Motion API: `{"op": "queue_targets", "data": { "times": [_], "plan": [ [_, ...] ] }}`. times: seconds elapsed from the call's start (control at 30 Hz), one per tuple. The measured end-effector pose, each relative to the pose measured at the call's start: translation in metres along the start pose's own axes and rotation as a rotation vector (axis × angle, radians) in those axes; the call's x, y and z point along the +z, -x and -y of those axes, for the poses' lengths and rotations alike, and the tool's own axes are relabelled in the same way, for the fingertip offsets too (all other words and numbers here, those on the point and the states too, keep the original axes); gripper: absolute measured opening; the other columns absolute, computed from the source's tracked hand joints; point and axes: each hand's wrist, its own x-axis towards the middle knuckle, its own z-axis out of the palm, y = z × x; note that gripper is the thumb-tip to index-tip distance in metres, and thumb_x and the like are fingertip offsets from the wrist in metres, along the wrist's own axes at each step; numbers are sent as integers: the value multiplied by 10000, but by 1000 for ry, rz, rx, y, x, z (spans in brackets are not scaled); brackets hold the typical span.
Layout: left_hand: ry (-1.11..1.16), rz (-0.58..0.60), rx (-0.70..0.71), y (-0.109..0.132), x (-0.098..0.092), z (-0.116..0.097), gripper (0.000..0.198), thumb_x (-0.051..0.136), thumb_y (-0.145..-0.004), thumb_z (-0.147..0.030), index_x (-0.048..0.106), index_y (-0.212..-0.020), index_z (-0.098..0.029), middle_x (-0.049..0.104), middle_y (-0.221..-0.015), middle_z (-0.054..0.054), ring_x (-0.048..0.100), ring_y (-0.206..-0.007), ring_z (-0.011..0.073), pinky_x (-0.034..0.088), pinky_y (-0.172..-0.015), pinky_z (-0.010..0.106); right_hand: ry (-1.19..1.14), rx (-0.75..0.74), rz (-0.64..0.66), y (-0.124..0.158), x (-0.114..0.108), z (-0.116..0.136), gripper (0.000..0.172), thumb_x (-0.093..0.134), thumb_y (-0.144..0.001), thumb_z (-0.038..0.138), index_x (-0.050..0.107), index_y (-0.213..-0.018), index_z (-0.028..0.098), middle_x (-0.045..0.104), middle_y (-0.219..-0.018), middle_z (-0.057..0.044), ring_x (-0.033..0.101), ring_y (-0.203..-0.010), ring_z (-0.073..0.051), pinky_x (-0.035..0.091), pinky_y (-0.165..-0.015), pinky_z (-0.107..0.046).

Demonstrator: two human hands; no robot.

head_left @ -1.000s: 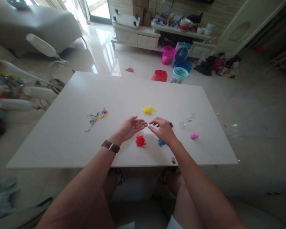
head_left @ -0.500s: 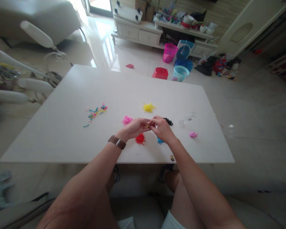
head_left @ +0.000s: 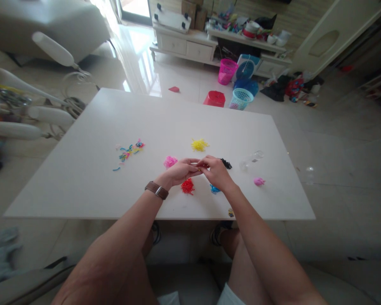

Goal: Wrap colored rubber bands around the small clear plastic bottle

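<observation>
My left hand [head_left: 182,170], with a brown-strapped watch on the wrist, meets my right hand [head_left: 213,169] above the middle of the table. Fingertips of both press together around a small yellow piece [head_left: 199,170], mostly hidden; a trace of red shows beside it. Around the hands lie small heaps of thin, short rubbery strips: pink [head_left: 170,162], yellow [head_left: 200,145], red [head_left: 187,186], black [head_left: 226,164] and blue [head_left: 214,189]. My fingers and forearm partly cover the pink, black and blue heaps.
The white table [head_left: 66,178] also carries a mixed scatter of coloured strips [head_left: 128,151] at left. At right lie a clear plastic bottle [head_left: 252,160] and a pink lump [head_left: 259,181]. A small yellow-and-blue figure [head_left: 230,212] sits by the near edge. Baskets and a red stool [head_left: 214,98] stand beyond.
Both hands stay together in nearly the same place, with small finger movements at the tips. The whole view has shifted slightly; the heaps have not changed.
</observation>
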Motion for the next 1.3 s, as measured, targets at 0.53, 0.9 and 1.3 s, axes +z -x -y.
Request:
{"op": "queue_targets", "data": {
  "times": [0.53, 0.9, 1.3],
  "plan": [
    [67, -120, 8, 6, 11, -7, 388, 546, -882, 51, 600, -1240, -90, 755, -991, 155, 762, -921, 177, 572, -1014, 336, 81, 28, -77, 4, -7, -1, 112, 710, -855, 135, 690, -763, 196, 614, -813, 5, 611, -759, -140, 470, -758, -278],
    [31, -100, 0, 6, 9, -5, 360, 556, -891, 30, 620, -1211, -122, 759, -984, 137, 752, -935, 176, 546, -1037, 366, 58, 41, -33, 5, -3, 0, 119, 699, -814, 84, 685, -771, 195, 624, -871, -16, 620, -822, -164, 497, -799, -304],
    [55, -44, -10, 5, 8, -4, 325, 515, -873, 39, 671, -1145, -45, 755, -1019, 205, 752, -964, 218, 577, -970, 349, 43, 56, -5, 5, -1, 3, 114, 682, -812, 91, 674, -763, 194, 593, -867, -11, 596, -806, -160, 491, -772, -300]
  ]
}}
